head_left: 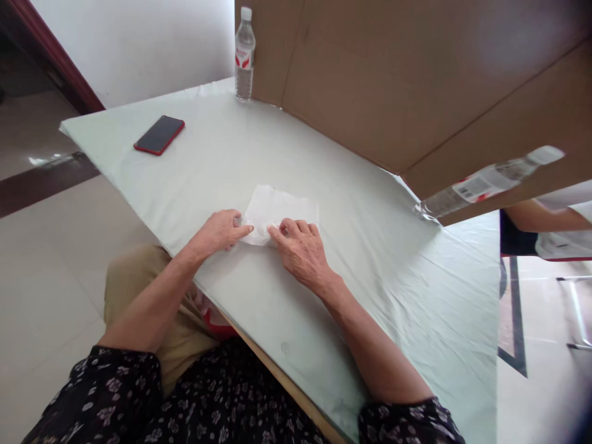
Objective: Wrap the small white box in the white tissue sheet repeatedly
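Observation:
A thin white tissue (282, 205) lies on the table in front of me, its near edge bunched or folded into a small lump between my hands. My left hand (221, 231) is at its left corner, with the thumb over the edge and the fingers curled beside it. On the near right part rests my right hand (300, 246), the thumb and forefinger pinching the tissue and the other fingers bent. Whether anything is wrapped in the folded edge cannot be made out.
A phone (160, 135) in a red case lies at the far left. One water bottle (245, 55) stands at the back; another bottle (485, 182) is at the right. Both are beside a large cardboard panel (351, 80). Another person's arm (546, 217) shows beyond it. Pale cloth covers the table (370, 296).

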Motion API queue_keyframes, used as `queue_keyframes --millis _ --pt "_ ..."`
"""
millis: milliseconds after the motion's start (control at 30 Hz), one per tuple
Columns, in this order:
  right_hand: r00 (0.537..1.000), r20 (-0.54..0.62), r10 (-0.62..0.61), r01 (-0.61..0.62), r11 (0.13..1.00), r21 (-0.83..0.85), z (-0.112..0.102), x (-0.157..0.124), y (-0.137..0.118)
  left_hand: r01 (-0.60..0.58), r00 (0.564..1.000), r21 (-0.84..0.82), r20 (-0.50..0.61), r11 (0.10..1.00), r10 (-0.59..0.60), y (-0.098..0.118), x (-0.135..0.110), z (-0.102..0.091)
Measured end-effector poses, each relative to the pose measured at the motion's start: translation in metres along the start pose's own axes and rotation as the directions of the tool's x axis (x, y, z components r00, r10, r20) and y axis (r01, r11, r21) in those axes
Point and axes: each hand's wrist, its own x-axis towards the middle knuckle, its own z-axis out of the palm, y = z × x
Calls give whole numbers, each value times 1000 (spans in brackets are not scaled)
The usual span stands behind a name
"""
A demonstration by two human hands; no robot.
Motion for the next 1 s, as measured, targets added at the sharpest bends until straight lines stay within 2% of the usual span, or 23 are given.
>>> queue_keyframes --millis 167,367,533,733,867,1000 --pt "1000 -8 0 0 1000 -5 1 1 -1 57 998 -298 41 953 -47 10 1 12" --pt "1000 -17 5 -4 1000 8 2 1 -1 101 995 -460 48 882 -89 9 4 16" --pt "1000 -20 3 -3 1000 6 2 2 -2 68 996 -439 81 896 -35 8 7 18" --pt "1000 -25 14 -13 1000 15 3 3 -4 7 1000 -307 19 952 -2 19 6 20" --pt "999 -36 16 -15 999 36 4 3 -5 34 999 -256 -4 966 -36 23 11 20" --pt "998 -51 33 -29 997 73 4 5 -6 55 998 -296 -18 954 -63 28 15 24"
